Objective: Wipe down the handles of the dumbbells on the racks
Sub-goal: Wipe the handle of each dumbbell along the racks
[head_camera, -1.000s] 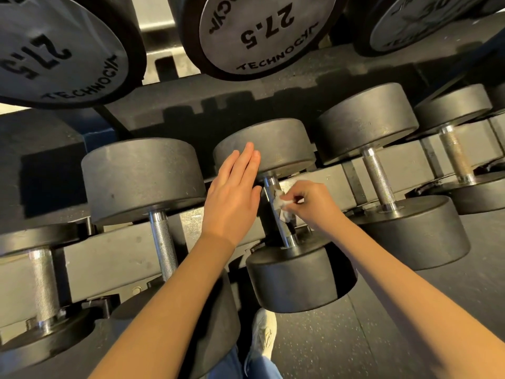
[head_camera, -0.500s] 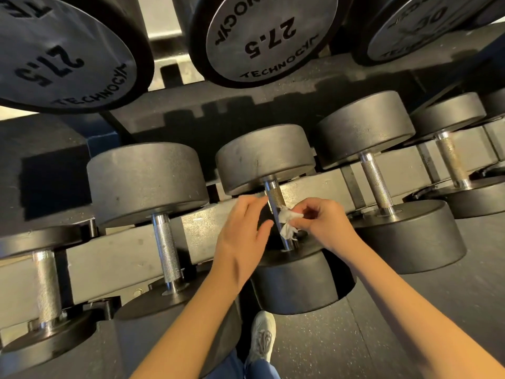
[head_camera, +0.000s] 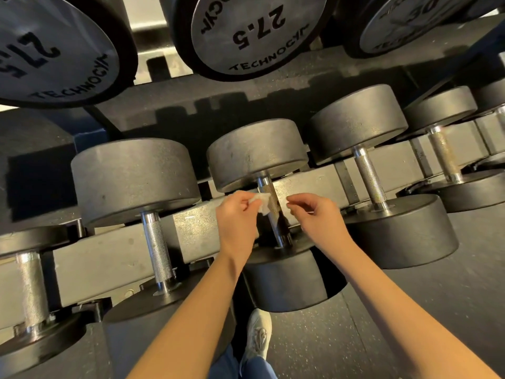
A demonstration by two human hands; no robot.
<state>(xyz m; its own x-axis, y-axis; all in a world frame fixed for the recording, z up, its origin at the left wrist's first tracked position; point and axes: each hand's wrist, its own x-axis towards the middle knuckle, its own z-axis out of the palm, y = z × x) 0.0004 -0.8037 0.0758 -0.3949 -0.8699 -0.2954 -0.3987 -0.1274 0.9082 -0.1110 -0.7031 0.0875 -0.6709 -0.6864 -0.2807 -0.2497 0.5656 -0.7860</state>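
The middle dumbbell on the lower rack has a knurled steel handle (head_camera: 275, 224) between two black heads. A small white wipe (head_camera: 261, 202) passes behind that handle near its upper part. My left hand (head_camera: 237, 220) pinches the wipe's end on the left of the handle. My right hand (head_camera: 317, 220) is on the handle's right, with fingertips pinched on what looks like the wipe's other end. Both hands sit level with each other, the bar between them.
Neighbouring dumbbells flank it, with bare handles at left (head_camera: 157, 247) and right (head_camera: 370, 179), and more at both edges. Larger dumbbells marked 27.5 (head_camera: 254, 31) hang on the upper rack overhead. The grey rack beam (head_camera: 109, 258) runs behind. My shoe (head_camera: 258, 335) stands on dark rubber floor.
My left hand came down off the dumbbell's upper head and took the wipe on the handle's left. My right hand shifted to the right side of the handle.
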